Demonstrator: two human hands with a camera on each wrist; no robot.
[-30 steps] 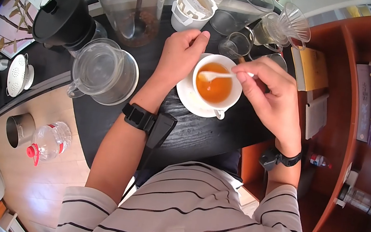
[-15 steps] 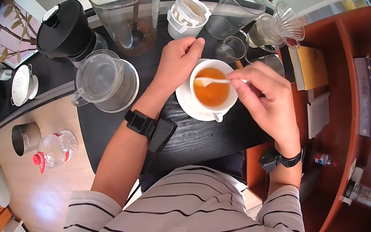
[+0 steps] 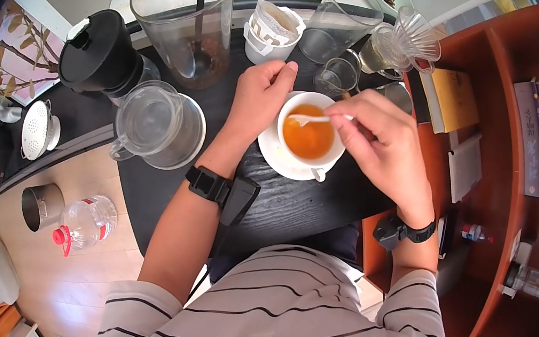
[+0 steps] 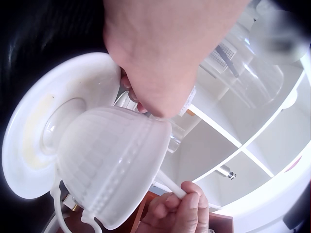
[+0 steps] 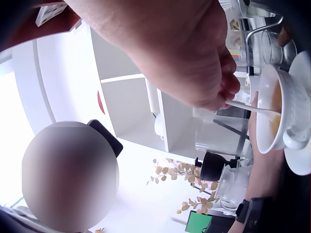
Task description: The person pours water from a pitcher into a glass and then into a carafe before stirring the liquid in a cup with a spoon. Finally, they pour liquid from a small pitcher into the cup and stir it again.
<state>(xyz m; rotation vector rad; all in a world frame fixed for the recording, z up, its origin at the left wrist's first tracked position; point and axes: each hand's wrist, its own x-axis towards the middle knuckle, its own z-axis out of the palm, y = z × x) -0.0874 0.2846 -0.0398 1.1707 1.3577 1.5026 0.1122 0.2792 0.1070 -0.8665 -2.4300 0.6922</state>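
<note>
White cup between hands, spoon (tip inside) in right hand

"What's your head feed showing?"
"From here, I've got a reddish-brown bookcase at three o'clock and a pale wood-look floor at eight, glare whitening part of it."
"And the wrist feeds?"
"On the left I see white shelving at four o'clock; on the right, a blown-out, window-like brightness at nine."
</note>
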